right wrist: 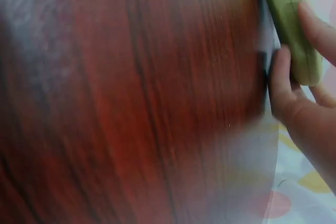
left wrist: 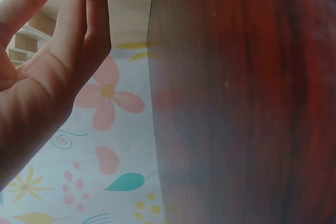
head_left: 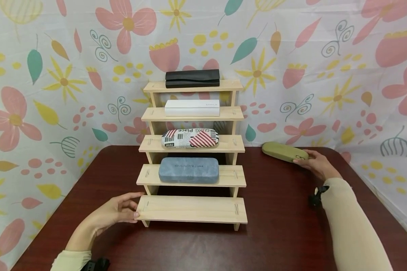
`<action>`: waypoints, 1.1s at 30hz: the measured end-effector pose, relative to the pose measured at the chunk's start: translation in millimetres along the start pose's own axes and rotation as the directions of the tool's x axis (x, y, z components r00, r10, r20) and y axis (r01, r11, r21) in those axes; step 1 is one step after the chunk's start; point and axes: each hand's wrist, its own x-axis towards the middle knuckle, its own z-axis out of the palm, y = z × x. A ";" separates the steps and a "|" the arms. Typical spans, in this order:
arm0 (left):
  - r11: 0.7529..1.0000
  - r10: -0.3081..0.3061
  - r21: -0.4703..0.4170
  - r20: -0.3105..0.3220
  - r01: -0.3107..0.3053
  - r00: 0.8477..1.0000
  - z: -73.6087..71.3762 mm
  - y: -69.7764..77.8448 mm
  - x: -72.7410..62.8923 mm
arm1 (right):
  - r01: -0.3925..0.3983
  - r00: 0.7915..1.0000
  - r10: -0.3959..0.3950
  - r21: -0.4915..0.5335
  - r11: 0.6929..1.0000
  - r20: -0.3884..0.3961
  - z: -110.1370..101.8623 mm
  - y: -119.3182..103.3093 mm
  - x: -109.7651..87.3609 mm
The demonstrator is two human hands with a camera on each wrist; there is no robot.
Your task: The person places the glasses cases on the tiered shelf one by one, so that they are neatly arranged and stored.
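Observation:
My right hand grips one end of a green glasses case near the table's back right. In the right wrist view, fingers and thumb lie on both sides of this case. My left hand holds the left end of the lowest step of a stepped wooden stand, thumb toward the front corner and index finger toward the back one. On the stand's upper steps lie a black glasses case, a white case, a newsprint-patterned case and a blue case.
The dark red-brown table carries the stand at its middle. Behind it hangs a flower-patterned cloth, which also covers both sides. The lowest step bears no case.

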 end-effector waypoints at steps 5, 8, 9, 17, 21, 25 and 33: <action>1.000 0.006 0.000 0.002 -0.006 1.000 0.6 0.0 -0.1 | 0.014 0.999 -0.020 0.166 0.986 0.034 1.2 0.6 -1.8; 1.000 0.009 0.006 0.002 -0.009 1.000 0.8 0.3 0.3 | 0.013 0.999 -0.020 0.184 0.983 0.034 1.1 0.7 -3.4; 1.000 0.008 0.007 0.002 -0.008 1.000 0.8 0.4 0.4 | 0.012 0.999 -0.018 0.196 0.981 0.029 0.9 1.0 -3.9; 1.000 0.004 0.009 0.002 -0.004 1.000 0.8 0.5 0.4 | 0.042 0.999 -0.048 0.323 0.946 0.013 -0.3 -0.1 -10.7; 1.000 0.007 0.014 -0.001 -0.007 1.000 0.7 0.0 0.5 | 0.061 0.998 -0.068 0.349 0.935 0.008 -1.5 -1.2 -15.1; 1.000 0.009 0.021 -0.004 -0.009 1.000 0.8 -0.5 0.9 | 0.084 0.995 -0.094 0.354 0.932 0.013 -2.7 -3.2 -20.8; 1.000 0.002 0.013 -0.006 -0.002 1.000 0.7 0.3 0.2 | 0.101 0.992 -0.122 0.361 0.927 0.035 -3.5 -10.6 -35.7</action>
